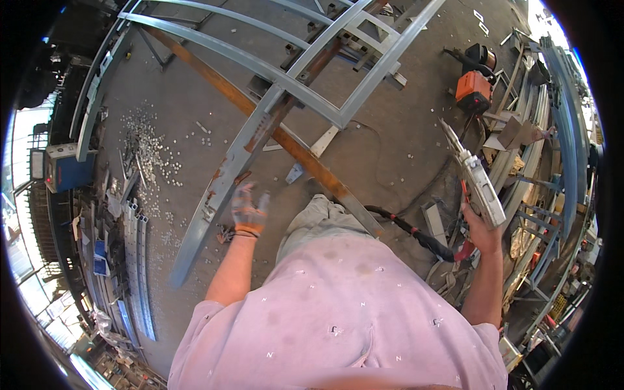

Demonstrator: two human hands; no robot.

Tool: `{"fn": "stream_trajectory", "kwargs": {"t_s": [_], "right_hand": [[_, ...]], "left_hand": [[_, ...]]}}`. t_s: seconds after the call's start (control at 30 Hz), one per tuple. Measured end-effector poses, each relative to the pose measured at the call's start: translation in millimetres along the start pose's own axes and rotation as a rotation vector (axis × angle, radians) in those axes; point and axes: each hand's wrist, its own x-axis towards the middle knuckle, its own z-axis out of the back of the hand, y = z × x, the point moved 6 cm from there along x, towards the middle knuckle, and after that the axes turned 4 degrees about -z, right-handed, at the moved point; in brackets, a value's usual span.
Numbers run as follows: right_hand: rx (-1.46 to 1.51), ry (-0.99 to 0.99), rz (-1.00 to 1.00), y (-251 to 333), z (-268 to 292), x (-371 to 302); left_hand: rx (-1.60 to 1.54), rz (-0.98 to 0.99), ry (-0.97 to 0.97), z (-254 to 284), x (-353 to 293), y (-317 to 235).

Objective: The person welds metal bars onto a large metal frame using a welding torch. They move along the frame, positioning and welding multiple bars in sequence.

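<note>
My right hand [484, 233] grips the handle of a silver-grey welding gun [482, 185], held out at the right with its narrow nozzle tilted up and to the left. A thick black hose [426, 242] with red bands runs from near my right wrist toward my legs. My left hand [249, 209], in a grey and orange glove, has its fingers spread and holds nothing. It is beside a grey steel beam [218, 188] with rust patches, part of a large welded frame [312, 97]. Whether the fingertips touch the beam I cannot tell.
A rusty bar [312, 162] slants under the frame, ending close by my legs. At right are an orange and black machine [473, 91] and piled metal lengths [530, 149]. Small metal offcuts [149, 149] litter the floor at left, near a blue machine [70, 168] and steel tubes [140, 260].
</note>
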Motion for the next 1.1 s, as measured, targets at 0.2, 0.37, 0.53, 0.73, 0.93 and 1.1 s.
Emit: {"fn": "stream_trajectory", "kwargs": {"t_s": [0.2, 0.37, 0.53, 0.73, 0.93, 1.1], "right_hand": [[0.266, 0.135, -0.21, -119.2, -26.5, -83.4], [0.422, 0.198, -0.17, -81.5, -98.1, -141.6], [0.373, 0.303, 0.149, 31.5, -136.9, -137.1], [0.637, 0.379, 0.191, 170.2, -171.0, -130.8], [0.865, 0.154, 0.264, 234.7, -186.7, -129.8], [1.427, 0.073, -0.055, 173.9, -280.6, -106.0]], "left_hand": [[-0.212, -0.209, 0.406, -35.9, -25.2, -95.2], [-0.265, -0.265, 0.758, -54.4, -17.0, -132.1], [-0.432, -0.312, 1.121, -61.1, 3.1, -171.2], [-0.845, -0.675, 1.319, -43.0, -17.9, -216.2], [-0.949, -0.305, 1.226, 10.2, -8.7, -140.4], [-0.622, -0.154, 1.142, 107.6, -12.6, -27.6]]}}
